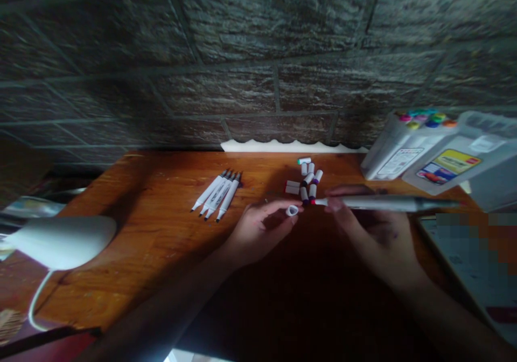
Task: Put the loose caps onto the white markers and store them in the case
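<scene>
My left hand (pixel 260 227) pinches a small white marker cap (pixel 292 210) between its fingertips, with the open end showing. My right hand (pixel 363 227) grips a long grey-white twin-tip marker (pixel 388 203) lying crosswise, its fine tip pointing left toward the cap and a short gap between them. Just beyond my fingers lies a small heap of loose marker caps and short white pieces (pixel 309 180) with coloured ends. Left of it, several capped white markers (pixel 217 196) lie side by side on the wooden tabletop (pixel 133 189).
A white marker box (pixel 399 146) with coloured caps showing and a clear plastic case (pixel 456 160) stand at the right. A white desk lamp (pixel 60 242) intrudes at the left. A stone-pattern wall (pixel 258 55) backs the table, and a sheet of paper (pixel 456 265) lies at lower right.
</scene>
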Demonstrator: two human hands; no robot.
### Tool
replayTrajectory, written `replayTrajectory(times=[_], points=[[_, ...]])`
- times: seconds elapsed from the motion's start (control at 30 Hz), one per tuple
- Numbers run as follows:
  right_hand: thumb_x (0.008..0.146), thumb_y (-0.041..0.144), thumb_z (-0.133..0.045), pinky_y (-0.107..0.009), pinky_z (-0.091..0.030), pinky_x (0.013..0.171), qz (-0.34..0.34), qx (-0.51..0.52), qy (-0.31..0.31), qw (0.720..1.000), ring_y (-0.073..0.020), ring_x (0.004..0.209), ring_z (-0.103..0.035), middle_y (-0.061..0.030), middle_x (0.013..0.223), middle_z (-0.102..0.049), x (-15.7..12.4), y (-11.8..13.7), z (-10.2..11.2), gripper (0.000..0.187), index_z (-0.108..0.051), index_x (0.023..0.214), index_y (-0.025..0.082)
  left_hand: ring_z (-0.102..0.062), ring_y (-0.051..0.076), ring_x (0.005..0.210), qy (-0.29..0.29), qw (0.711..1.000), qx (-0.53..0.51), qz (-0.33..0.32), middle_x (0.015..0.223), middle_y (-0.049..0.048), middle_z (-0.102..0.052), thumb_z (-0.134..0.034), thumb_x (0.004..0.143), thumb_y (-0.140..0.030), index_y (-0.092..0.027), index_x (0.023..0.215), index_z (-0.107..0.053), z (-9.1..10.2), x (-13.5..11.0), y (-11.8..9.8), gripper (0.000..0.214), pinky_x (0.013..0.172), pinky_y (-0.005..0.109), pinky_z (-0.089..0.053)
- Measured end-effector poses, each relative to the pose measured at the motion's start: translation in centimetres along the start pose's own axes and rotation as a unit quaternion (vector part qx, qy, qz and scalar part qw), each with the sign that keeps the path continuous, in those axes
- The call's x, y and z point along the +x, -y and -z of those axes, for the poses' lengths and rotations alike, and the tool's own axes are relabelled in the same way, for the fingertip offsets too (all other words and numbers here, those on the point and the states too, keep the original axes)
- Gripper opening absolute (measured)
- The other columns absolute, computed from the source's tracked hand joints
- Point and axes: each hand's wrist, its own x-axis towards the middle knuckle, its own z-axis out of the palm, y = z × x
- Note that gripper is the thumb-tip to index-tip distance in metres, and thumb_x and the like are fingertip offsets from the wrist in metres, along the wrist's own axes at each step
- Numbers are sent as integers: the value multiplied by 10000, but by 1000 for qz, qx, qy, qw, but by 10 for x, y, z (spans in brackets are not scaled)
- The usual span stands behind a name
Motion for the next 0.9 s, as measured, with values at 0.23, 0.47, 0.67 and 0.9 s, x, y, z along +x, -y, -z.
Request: replayTrajectory(times=[0.23,0.47,0.67,0.9], points=[[889,218,-684,-229,-587,811,15,-25,18,999,-141,902,-713,-18,978,-736,-1,-4,-4,129,-681,1017,235,-680,166,1050,37,999,-18,29,1128,47,-711,-580,954,-228,-215,1152,-620,-1,-1,-1,202,944,279,-528],[878,237,-697,-228,-584,768,-12,-9,11,1000,-148,899,-709,-15,998,-727,0,-6,-1,147,-660,1020,247,-649,157,1025,67,996,-41,39,1135,66,-675,-521,986,-231,-189,1145,-640,3,1,-6,204,903,258,-519],[870,199,-691,-202,-585,721,-16,-24,79,996,-138,860,-721,-13,961,-755,-1,0,-2,148,-678,1013,233,-649,139,864,84,995,-31,39,1064,51,-693,-543,977,-268,-221,1240,-636,2,-1,-2,283,761,232,-531],[877,212,-681,-223,-593,727,-13,-40,91,995,-146,843,-728,-14,954,-762,-2,2,-2,136,-695,1010,234,-629,89,723,70,990,-98,76,1054,27,-691,-590,945,-258,-205,1186,-580,-2,1,-2,247,638,191,-528]])
